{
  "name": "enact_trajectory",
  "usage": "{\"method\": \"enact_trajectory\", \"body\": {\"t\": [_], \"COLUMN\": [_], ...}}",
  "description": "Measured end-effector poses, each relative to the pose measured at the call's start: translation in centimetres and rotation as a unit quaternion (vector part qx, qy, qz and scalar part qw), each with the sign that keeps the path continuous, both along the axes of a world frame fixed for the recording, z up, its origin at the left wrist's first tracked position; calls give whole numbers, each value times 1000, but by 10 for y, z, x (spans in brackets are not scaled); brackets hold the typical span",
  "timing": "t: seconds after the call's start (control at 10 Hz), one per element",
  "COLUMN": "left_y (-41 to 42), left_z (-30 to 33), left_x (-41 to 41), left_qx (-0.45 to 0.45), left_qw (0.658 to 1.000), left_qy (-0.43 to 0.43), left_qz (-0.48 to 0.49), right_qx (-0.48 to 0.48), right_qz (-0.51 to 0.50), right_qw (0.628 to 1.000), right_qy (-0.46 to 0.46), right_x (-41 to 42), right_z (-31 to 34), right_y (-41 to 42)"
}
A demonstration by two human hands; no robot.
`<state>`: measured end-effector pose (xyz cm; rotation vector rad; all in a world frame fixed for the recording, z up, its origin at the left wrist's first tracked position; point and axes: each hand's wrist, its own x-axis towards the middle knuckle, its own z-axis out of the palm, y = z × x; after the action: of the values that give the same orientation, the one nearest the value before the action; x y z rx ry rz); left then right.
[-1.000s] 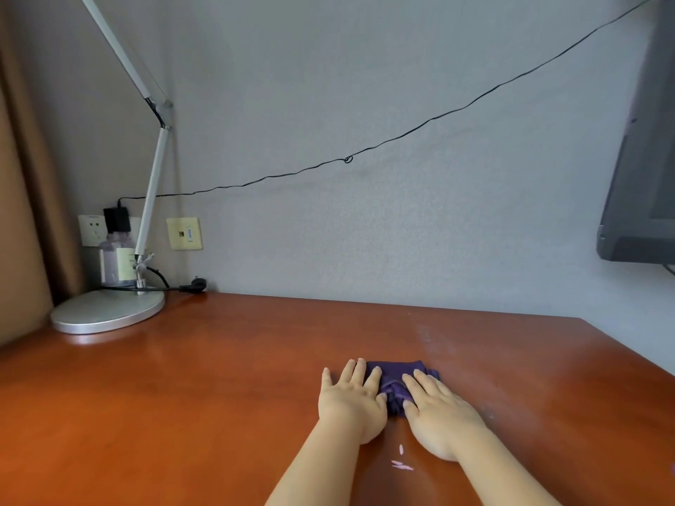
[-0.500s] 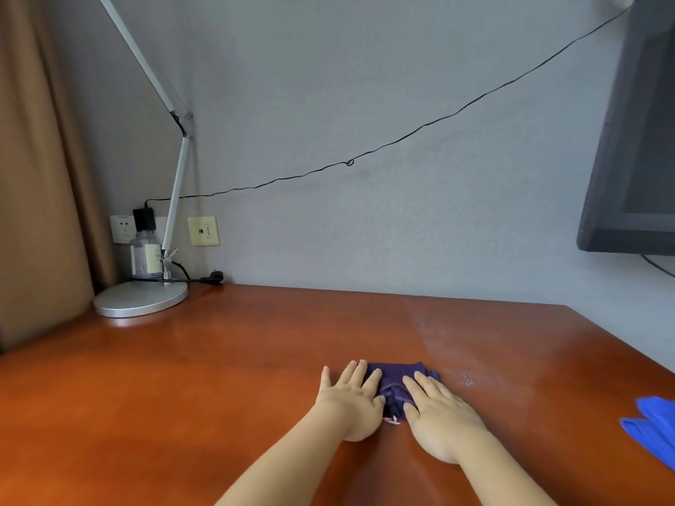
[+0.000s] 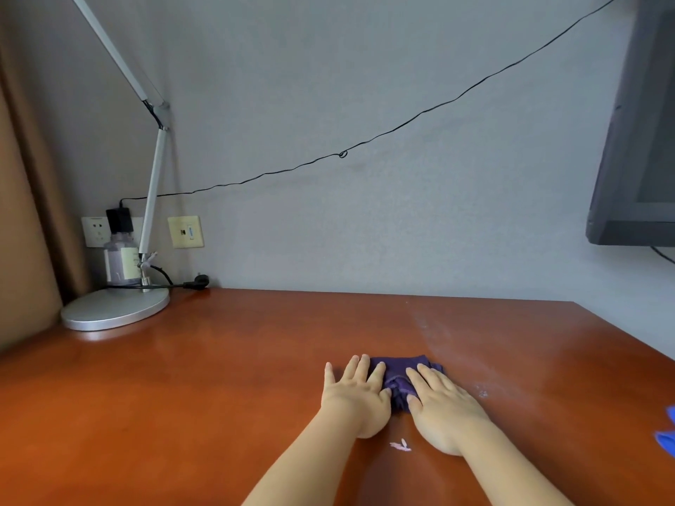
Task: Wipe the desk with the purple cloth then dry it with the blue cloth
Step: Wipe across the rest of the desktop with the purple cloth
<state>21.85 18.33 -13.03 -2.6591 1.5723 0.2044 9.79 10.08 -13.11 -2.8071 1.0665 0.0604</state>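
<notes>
Lower centre of frame: purple cloth [image 3: 401,378] bunched on the bench [image 3: 219,378], pinned under left hand [image 3: 356,396] and right hand [image 3: 443,407], both flat with fingers spread, pressing, nothing pinched. Probably soft, light, limp, prone to bunching; best held by flat palm pressure on top. Long axis roughly left to right across frame. Blue cloth [image 3: 666,432] at right edge, untouched.

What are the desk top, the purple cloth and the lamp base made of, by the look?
Desk: reddish-brown wood or wood veneer with a glossy finish; it shows soft reflections, though no clear grain.
Purple cloth: soft fabric, matte; it bunches and folds under the left hand and right hand.
Lamp base: likely metal, brushed silver; smooth disc with a dull sheen, though painted plastic is possible.
</notes>
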Motion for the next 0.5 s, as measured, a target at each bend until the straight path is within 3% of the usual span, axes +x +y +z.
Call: {"method": "enact_trajectory", "body": {"t": [0.5], "left_y": [3], "left_z": [1], "left_x": [-5], "left_qx": [-1], "left_qw": [1000], "left_qy": [-9], "left_qz": [10], "right_qx": [-2], "right_qz": [7], "right_qw": [1000], "right_qy": [-1], "right_x": [-1], "right_z": [0], "right_y": [0]}}
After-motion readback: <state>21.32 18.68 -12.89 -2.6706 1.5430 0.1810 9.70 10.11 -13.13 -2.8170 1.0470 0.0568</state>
